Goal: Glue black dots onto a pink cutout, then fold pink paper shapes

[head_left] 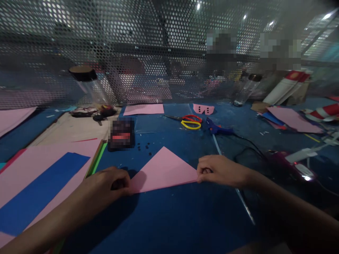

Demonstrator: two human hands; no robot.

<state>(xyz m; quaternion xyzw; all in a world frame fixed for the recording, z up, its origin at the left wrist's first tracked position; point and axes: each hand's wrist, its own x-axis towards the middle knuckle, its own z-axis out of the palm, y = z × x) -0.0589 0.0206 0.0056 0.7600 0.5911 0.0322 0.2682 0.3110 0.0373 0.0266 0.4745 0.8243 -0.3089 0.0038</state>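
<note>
A pink sheet of paper (164,169), folded into a triangle, lies on the blue table with its peak pointing away from me. My left hand (116,181) pinches its left corner. At the opposite corner, my right hand (212,171) grips the paper between thumb and curled fingers. Several small black pieces (144,145) are scattered just beyond the triangle. Farther back rest scissors (191,121) with one red and one yellow handle, and a blue glue gun (218,128) with its cord trailing right.
Pink and blue sheets (42,190) are stacked at left. A thin rod (245,204) lies near my right forearm. Behind stand clear jars (91,88) before a perforated metal screen (159,46). A power strip (302,169) and more paper (296,120) are at right.
</note>
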